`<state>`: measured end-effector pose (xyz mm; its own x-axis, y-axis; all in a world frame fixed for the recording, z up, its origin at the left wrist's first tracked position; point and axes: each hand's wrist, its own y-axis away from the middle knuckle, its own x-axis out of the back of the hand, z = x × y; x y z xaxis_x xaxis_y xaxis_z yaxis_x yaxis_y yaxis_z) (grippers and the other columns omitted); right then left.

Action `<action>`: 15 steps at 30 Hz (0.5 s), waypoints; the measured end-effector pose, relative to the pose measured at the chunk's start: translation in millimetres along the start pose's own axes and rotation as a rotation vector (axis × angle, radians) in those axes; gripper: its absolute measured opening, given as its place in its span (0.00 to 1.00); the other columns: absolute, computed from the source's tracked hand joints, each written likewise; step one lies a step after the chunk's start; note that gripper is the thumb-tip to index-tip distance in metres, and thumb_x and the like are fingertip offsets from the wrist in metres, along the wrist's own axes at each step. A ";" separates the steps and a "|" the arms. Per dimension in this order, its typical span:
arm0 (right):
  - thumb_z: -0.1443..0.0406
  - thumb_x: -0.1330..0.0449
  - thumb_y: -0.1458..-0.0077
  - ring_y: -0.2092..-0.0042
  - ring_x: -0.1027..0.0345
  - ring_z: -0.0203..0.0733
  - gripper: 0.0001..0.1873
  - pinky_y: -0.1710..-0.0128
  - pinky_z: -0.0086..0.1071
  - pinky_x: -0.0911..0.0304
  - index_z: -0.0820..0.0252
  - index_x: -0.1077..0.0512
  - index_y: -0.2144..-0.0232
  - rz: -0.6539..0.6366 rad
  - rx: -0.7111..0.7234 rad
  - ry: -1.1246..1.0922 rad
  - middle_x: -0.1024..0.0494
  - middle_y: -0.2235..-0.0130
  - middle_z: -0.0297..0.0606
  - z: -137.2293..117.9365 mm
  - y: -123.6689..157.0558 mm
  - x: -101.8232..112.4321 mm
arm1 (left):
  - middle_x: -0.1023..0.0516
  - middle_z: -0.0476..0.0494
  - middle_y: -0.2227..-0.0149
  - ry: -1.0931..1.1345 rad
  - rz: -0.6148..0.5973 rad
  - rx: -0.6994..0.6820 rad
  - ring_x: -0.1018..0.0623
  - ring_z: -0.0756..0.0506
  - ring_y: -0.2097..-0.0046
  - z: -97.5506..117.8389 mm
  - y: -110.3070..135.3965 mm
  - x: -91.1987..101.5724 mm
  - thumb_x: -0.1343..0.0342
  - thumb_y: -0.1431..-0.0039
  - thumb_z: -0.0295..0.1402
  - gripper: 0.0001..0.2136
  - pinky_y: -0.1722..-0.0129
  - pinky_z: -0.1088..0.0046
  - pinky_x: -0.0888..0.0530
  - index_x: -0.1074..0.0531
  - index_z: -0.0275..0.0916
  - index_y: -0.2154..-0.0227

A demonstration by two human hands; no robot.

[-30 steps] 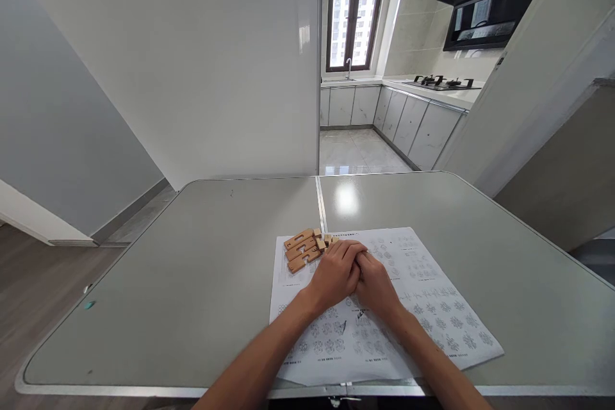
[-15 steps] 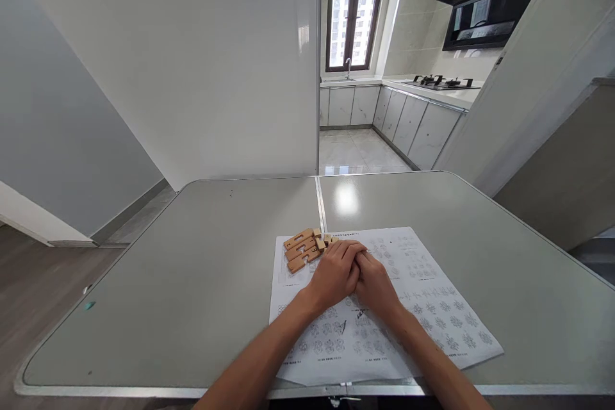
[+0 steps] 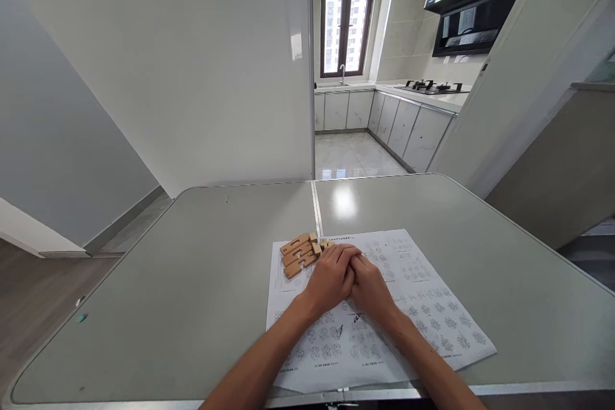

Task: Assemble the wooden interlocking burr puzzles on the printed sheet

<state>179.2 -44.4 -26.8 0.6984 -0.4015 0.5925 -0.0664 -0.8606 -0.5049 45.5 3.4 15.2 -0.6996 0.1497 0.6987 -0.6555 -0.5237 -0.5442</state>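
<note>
My left hand (image 3: 331,277) and my right hand (image 3: 369,285) rest together on a printed paper sheet (image 3: 423,298) in the middle of the table. Both hands are closed, and the left hand's fingers are folded over the right hand's fingers. Whatever lies between them is hidden. A small heap of notched wooden puzzle pieces (image 3: 298,251) lies on the sheet's far left corner, just beyond my left hand's knuckles. Some of the pieces touch or nearly touch those knuckles.
The grey folding table (image 3: 192,282) has a metal rim and a centre seam (image 3: 314,205). A white wall stands behind it on the left. An open kitchen with cabinets (image 3: 398,125) and a stove lies beyond on the right.
The hands stay clasped in the same place on the sheet. The camera has tipped and shifted slightly, so the whole scene sits a little lower and further left.
</note>
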 end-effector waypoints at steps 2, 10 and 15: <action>0.77 0.49 0.47 0.64 0.25 0.46 0.16 0.66 0.35 0.30 0.58 0.29 0.59 -0.005 0.000 0.009 0.21 0.62 0.41 0.4 0.2 -0.9 | 0.23 0.40 0.49 0.001 -0.002 0.000 0.23 0.40 0.48 -0.7 0.7 0.3 0.52 0.36 0.21 0.18 0.46 0.56 0.25 0.31 0.41 0.47; 0.75 0.49 0.44 0.61 0.25 0.47 0.16 0.63 0.36 0.30 0.58 0.31 0.56 -0.006 0.014 -0.037 0.21 0.59 0.43 -1.7 -2.6 -1.4 | 0.23 0.40 0.48 -0.003 -0.030 -0.030 0.23 0.41 0.47 -4.7 -4.0 12.1 0.50 0.37 0.22 0.18 0.44 0.57 0.24 0.31 0.42 0.46; 0.70 0.50 0.35 0.66 0.27 0.42 0.12 0.66 0.34 0.32 0.56 0.30 0.55 -0.011 -0.010 -0.102 0.20 0.59 0.40 -7.8 -4.3 2.7 | 0.23 0.43 0.47 -0.084 -0.008 0.033 0.23 0.41 0.44 -8.1 10.1 40.7 0.50 0.32 0.24 0.18 0.43 0.58 0.26 0.33 0.46 0.43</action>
<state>175.8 -44.2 -18.2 0.7680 -0.3585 0.5307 -0.0650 -0.8680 -0.4923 8.0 11.0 34.4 -0.6672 0.0832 0.7402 -0.6498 -0.5507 -0.5239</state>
